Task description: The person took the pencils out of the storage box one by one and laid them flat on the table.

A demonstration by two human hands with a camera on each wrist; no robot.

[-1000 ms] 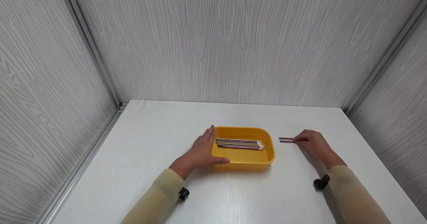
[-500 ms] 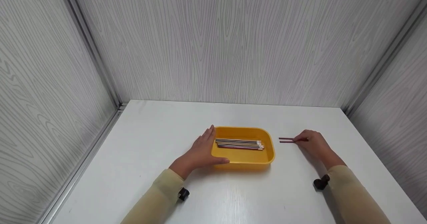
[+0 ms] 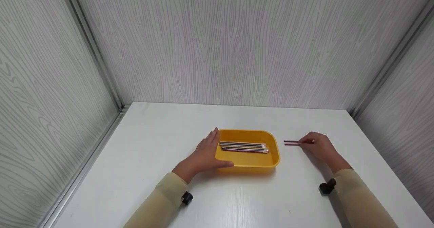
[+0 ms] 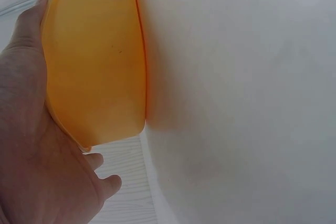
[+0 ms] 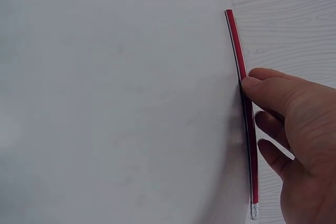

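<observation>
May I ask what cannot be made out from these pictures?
Head view: the exact count of pencils in the yellow tray; too small and tightly packed.
Head view: the eraser end of the held pencil; covered by the right hand.
Left wrist view: the yellow tray's inside; hidden by its wall.

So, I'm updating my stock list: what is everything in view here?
Smooth flat table: one, white, foreground.
Rectangular plastic-looking tray: one, yellow, on the table.
Slim striped pencils: several, exact count unclear, mostly dark and white, inside the tray.
Striped red pencil: one clear, perhaps two, red, right of the tray.
Wood-grain panels: three, grey, left, back and right.
Metal-look strips: at least two, grey, between panels.
Wrist-worn devices: two, black, by the wrists.
Long sleeves: two, pale yellow, both arms.
Left hand: one, bare, touching the tray's left end.
Right hand: one, bare, pinching the striped red pencil.
</observation>
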